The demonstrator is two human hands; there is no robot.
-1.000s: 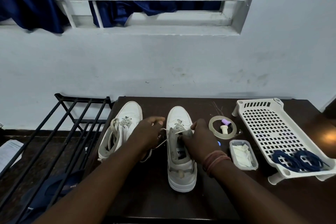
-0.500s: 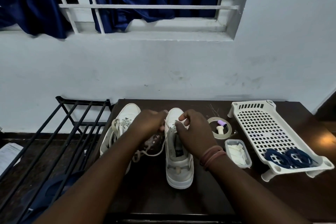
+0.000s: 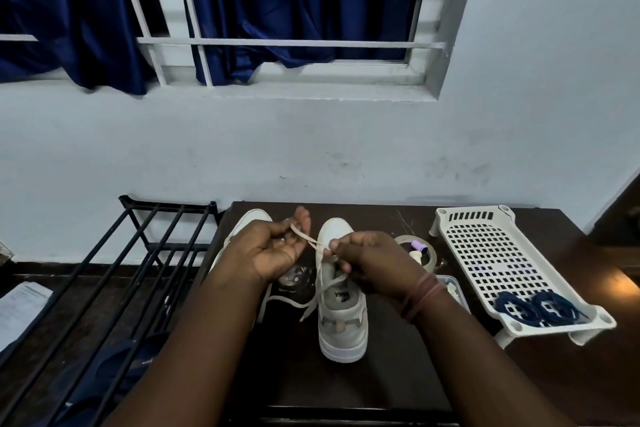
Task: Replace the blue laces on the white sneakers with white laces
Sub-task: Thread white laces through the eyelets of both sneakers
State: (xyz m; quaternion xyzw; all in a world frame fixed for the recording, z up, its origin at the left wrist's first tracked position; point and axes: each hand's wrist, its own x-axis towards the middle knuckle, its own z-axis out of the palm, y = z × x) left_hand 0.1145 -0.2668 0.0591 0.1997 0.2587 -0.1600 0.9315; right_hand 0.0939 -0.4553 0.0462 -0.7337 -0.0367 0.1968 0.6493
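Leftmost, black metal rack (image 3: 114,274) beside the dark table (image 3: 346,381), dark blue slippers (image 3: 114,371) underneath, a sheet of paper (image 3: 20,308) at the far edge. Next, on the table, left white sneaker (image 3: 251,218), mostly hidden behind the left hand (image 3: 268,251), toe toward the wall. Left hand raised above the table, fingers curled around one end of the white lace (image 3: 304,237), gripping it. Right white sneaker (image 3: 341,315) upright in the middle, heel toward the viewer, lace threaded through its eyelets, loose ends trailing to its left. Right hand (image 3: 372,263) over the tongue, fingertips pinching the other strand of the same lace, bands on its wrist. Further right, tape roll (image 3: 424,251) with a small purple-capped item inside, then a small clear container (image 3: 452,288). Rightmost, white perforated plastic tray (image 3: 485,253), tilted, with the blue laces (image 3: 538,308) coiled at its near end.
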